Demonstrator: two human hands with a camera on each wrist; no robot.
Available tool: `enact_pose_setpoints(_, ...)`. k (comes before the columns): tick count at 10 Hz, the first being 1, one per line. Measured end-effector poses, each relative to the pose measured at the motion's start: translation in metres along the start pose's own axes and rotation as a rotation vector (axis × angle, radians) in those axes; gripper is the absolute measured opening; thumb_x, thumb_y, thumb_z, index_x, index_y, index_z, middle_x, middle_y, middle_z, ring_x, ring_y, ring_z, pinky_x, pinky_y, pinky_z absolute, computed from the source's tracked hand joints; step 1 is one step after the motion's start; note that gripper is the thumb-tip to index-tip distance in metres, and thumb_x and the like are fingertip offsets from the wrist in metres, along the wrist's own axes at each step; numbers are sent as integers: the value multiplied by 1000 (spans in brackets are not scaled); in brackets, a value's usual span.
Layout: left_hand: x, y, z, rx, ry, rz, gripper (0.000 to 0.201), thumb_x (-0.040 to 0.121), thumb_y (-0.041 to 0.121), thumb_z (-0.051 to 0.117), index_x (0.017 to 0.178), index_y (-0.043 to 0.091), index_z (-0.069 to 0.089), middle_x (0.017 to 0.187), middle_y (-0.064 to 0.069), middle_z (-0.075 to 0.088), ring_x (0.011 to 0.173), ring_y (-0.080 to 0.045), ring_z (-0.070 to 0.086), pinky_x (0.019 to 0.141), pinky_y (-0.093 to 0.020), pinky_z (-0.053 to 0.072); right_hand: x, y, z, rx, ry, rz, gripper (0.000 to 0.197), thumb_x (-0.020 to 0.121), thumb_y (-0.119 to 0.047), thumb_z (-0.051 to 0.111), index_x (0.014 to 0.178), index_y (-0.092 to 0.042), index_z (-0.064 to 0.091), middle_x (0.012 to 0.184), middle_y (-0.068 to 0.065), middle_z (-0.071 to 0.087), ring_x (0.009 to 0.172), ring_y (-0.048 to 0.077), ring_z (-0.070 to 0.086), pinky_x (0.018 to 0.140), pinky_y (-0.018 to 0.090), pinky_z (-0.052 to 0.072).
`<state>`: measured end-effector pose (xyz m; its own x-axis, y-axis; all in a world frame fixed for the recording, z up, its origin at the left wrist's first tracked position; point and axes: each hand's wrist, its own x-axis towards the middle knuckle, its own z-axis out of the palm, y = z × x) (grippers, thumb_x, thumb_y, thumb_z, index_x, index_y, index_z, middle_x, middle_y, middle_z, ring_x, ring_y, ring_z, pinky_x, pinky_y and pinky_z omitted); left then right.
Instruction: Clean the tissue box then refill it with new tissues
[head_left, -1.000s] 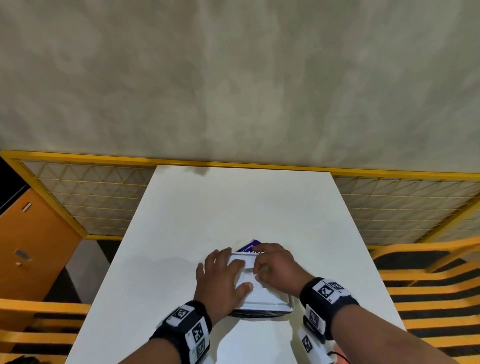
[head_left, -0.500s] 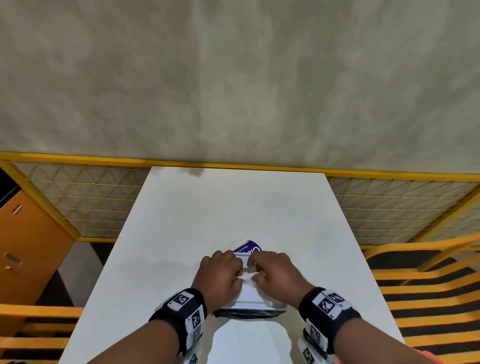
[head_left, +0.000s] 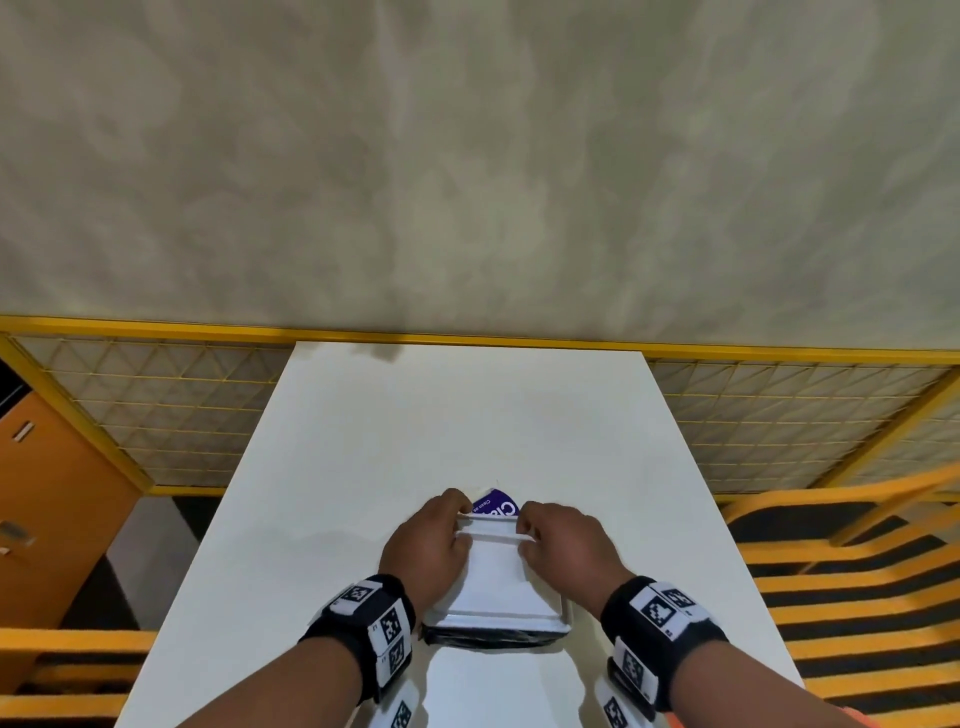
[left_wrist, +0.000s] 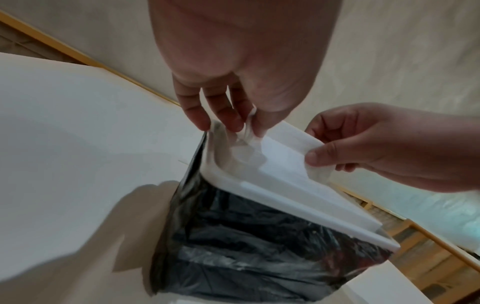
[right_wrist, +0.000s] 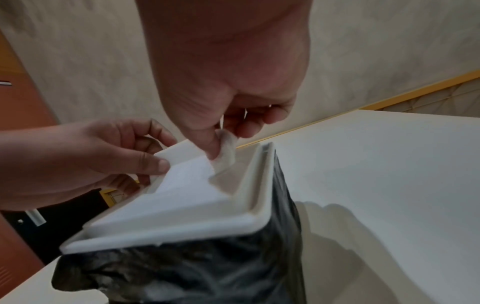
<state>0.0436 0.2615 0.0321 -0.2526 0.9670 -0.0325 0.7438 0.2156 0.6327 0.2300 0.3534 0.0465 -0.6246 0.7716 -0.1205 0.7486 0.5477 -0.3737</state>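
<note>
Fingers of both hands now pinch the far edge of the tissue stack: the left hand (head_left: 434, 540) nips a corner between thumb and fingertips, and the right hand (head_left: 566, 545) does the same at the other corner. A second ago the left palm lay flat on the stack; it has since curled into this pinch, and both hands have drawn apart along the edge. Under them, the white table (head_left: 363, 441) carries the tissue box (head_left: 493, 631), dark sided with a white rim, close to its near edge. The new tissues (head_left: 496, 566) sit in the box's top, their far edge lifted slightly. A purple wrapper (head_left: 496, 506) peeks out just beyond the fingers. I judge the refill under way, with the stack still being seated.
</note>
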Motion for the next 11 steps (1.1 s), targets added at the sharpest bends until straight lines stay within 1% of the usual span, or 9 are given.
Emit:
enact_pose_setpoints(2,-4,-3,2,-29,40,-28,29,94,29,56,123,28,51,117,8,55,98,-17,60,81,-32,49,3,-1,11,117,158,75,30,86,-46,57,113,-33,56,102,-10,58,94,14,56,78,32,47)
enact_pose_setpoints(3,-14,-7,-6,-163,139,-81,43,93,37,63,132,28,46,118,7,47,98,-15,58,78,-24,46,-10,11,6,461,315,249,40,88,-47,62,124,-32,53,109,-5,55,99,11,56,85,33,49)
enact_pose_setpoints(4,-31,-15,-12,-358,71,-333,60,85,48,72,131,28,40,121,0,49,101,-10,57,72,-13,40,-37,26,7,707,132,498,32,90,-45,62,117,-29,55,104,-1,62,92,13,63,81,33,53)
enact_pose_setpoints(5,-48,-26,-4,-382,-215,-364,64,73,48,84,120,25,46,111,6,65,90,6,65,67,-8,44,-57,30,22,819,-61,577,19,87,-38,68,100,-24,67,88,2,71,74,14,66,64,34,58)
enact_pose_setpoints(6,-47,-25,3,-329,-238,-274,56,75,41,84,119,29,51,102,9,66,76,9,64,60,-10,47,-55,30,30,824,2,568,22,87,-30,69,106,-20,67,90,5,69,79,18,68,59,30,59)
enact_pose_setpoints(7,-25,-24,3,-324,-151,-262,55,77,37,82,124,29,54,97,10,62,75,1,62,55,-14,47,-39,26,25,857,90,564,19,90,-26,66,108,-22,63,95,3,66,86,22,67,65,33,59)
enact_pose_setpoints(9,8,-42,13,-333,-180,-287,59,80,40,79,130,19,56,110,6,67,92,-4,66,68,-10,48,-8,33,26,737,69,475,17,94,-37,56,107,-28,61,94,-7,66,87,13,64,85,42,56)
enact_pose_setpoints(10,2,-38,15,-366,-164,-305,62,80,45,77,134,26,51,118,4,63,97,-2,63,79,-13,51,-9,36,30,763,28,484,19,95,-38,56,110,-29,61,100,-5,67,91,14,63,89,43,55)
enact_pose_setpoints(11,-12,-36,16,-457,-105,-359,85,81,45,77,148,26,27,128,5,46,123,-12,51,102,-26,44,-19,45,27,842,66,529,28,94,-45,56,120,-37,56,113,-4,64,104,16,62,95,42,50)
